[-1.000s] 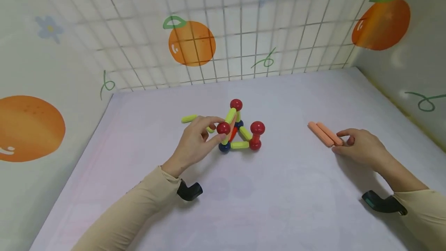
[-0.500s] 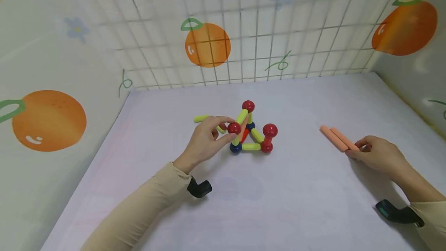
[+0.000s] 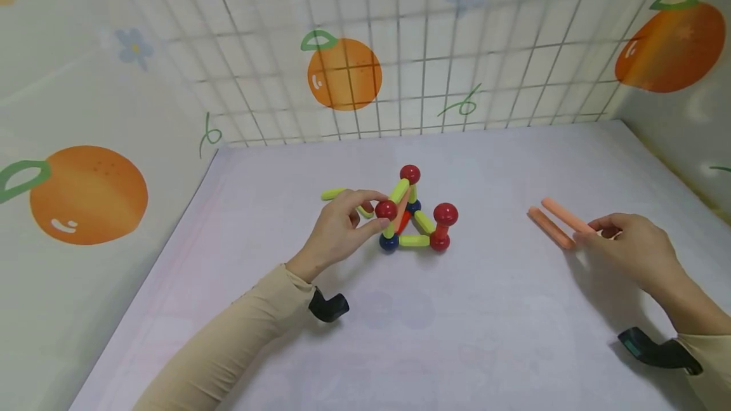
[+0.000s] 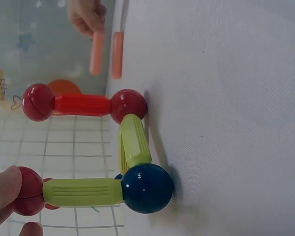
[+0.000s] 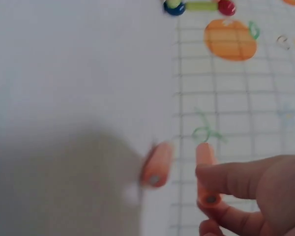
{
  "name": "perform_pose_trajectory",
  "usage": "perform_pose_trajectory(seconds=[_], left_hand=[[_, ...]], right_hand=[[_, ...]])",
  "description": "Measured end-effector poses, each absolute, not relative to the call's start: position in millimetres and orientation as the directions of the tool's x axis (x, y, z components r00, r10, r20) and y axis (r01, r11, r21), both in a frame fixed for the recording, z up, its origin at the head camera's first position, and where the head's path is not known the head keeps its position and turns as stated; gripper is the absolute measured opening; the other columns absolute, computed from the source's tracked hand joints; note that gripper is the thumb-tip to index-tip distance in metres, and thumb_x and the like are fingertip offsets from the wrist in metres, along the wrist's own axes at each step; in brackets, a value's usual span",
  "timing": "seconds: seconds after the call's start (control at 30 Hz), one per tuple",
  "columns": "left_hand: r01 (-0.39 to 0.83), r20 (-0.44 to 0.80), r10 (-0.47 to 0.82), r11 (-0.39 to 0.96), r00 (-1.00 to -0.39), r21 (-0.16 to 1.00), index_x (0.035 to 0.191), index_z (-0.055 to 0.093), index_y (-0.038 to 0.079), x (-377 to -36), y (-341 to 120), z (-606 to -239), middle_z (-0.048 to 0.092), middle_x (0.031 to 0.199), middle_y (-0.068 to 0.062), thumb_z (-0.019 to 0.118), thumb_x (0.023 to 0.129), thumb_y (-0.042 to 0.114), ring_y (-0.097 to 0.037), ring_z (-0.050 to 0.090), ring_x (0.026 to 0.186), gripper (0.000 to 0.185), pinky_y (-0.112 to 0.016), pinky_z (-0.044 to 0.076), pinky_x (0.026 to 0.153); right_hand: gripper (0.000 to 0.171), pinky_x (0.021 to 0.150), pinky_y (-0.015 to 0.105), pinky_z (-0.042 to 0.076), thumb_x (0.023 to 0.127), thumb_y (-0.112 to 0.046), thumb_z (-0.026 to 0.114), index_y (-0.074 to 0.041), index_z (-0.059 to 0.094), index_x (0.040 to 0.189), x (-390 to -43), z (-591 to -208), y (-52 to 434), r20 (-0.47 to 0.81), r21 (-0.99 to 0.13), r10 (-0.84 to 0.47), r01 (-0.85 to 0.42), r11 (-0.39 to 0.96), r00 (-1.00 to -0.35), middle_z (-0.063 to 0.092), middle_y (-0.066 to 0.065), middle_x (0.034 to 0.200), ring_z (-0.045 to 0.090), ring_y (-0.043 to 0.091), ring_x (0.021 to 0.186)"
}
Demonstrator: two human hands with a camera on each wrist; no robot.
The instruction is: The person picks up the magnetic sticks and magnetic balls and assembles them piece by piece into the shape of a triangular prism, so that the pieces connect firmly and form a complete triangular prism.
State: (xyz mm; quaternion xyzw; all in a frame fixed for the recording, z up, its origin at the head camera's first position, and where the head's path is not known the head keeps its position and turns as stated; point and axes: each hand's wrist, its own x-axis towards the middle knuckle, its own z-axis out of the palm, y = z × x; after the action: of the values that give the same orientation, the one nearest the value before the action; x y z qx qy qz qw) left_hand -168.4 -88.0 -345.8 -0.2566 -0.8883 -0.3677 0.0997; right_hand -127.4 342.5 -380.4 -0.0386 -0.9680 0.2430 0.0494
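A frame of magnetic rods and balls stands mid-table. It has lime rods (image 3: 414, 241), blue balls (image 3: 389, 241) at its base and a short red rod (image 4: 82, 104) upright between two red balls (image 3: 445, 214). My left hand (image 3: 345, 224) pinches the red ball (image 4: 28, 191) atop the near-left lime upright, thumb and fingertips on either side. At the right, my right hand (image 3: 639, 249) holds a peach rod (image 3: 565, 214) by one end, raised and pointing toward the back left. A second peach rod (image 3: 551, 228) lies on the table just beside it.
Two loose lime rods (image 3: 334, 194) lie behind my left hand, partly covered by it. A white grid-patterned backdrop (image 3: 400, 94) with printed oranges rises along the table's back edge, and patterned side walls stand left and right.
My right hand has taken hold of one of the two paired peach rods and lifted it away from the other. My left hand stays on the red ball. The head view has shifted slightly left.
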Motion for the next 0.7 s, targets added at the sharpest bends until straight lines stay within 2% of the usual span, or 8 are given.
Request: perform_pose_trajectory(seconds=[0.1, 0.3, 0.5, 0.7], left_hand=[[0.521, 0.359, 0.378, 0.604, -0.853, 0.603, 0.114, 0.063, 0.023, -168.0, -88.1, -345.4, 0.06, 0.092, -0.002, 0.071, 0.082, 0.031, -0.016, 0.047, 0.066, 0.034, -0.024, 0.039, 0.058], [0.513, 0.35, 0.376, 0.607, -0.858, 0.607, 0.115, 0.063, 0.023, -167.4, -88.1, -344.3, 0.06, 0.091, -0.001, 0.07, 0.083, 0.03, -0.02, 0.049, 0.067, 0.034, -0.024, 0.039, 0.059], [0.52, 0.357, 0.379, 0.596, -0.854, 0.612, 0.115, 0.063, 0.022, -168.1, -88.9, -343.8, 0.062, 0.094, -0.005, 0.071, 0.082, 0.03, -0.026, 0.052, 0.07, 0.034, -0.025, 0.04, 0.059], [0.521, 0.353, 0.384, 0.597, -0.853, 0.61, 0.114, 0.063, 0.023, -168.8, -88.6, -344.0, 0.062, 0.095, -0.005, 0.071, 0.082, 0.031, -0.023, 0.051, 0.072, 0.034, -0.025, 0.041, 0.06]], right_hand=[[0.048, 0.053, 0.026, 0.033, 0.084, -0.045, 0.064, -0.002, 0.064, 0.106, -124.4, -371.3, 328.9, 0.136, -0.511, 0.08, -0.001, 0.859, -0.988, 0.055, 0.018, 0.097, 0.045, 0.021, 0.08], [0.038, 0.051, 0.025, 0.033, 0.083, -0.041, 0.068, -0.009, 0.067, 0.104, -113.9, -355.8, 294.5, 0.213, -0.598, 0.019, -0.116, 0.793, -0.977, 0.05, 0.008, 0.088, 0.039, 0.006, 0.071], [0.026, 0.053, 0.023, 0.035, 0.08, -0.037, 0.072, -0.018, 0.068, 0.098, -106.5, -342.1, 258.6, 0.267, -0.663, -0.049, -0.22, 0.716, -0.962, 0.053, -0.002, 0.088, 0.042, 0.006, 0.073], [0.017, 0.055, 0.024, 0.034, 0.077, -0.035, 0.075, -0.027, 0.066, 0.089, -100.8, -339.0, 226.6, 0.309, -0.654, -0.146, -0.322, 0.684, -0.94, 0.05, -0.005, 0.079, 0.042, 0.009, 0.072]])
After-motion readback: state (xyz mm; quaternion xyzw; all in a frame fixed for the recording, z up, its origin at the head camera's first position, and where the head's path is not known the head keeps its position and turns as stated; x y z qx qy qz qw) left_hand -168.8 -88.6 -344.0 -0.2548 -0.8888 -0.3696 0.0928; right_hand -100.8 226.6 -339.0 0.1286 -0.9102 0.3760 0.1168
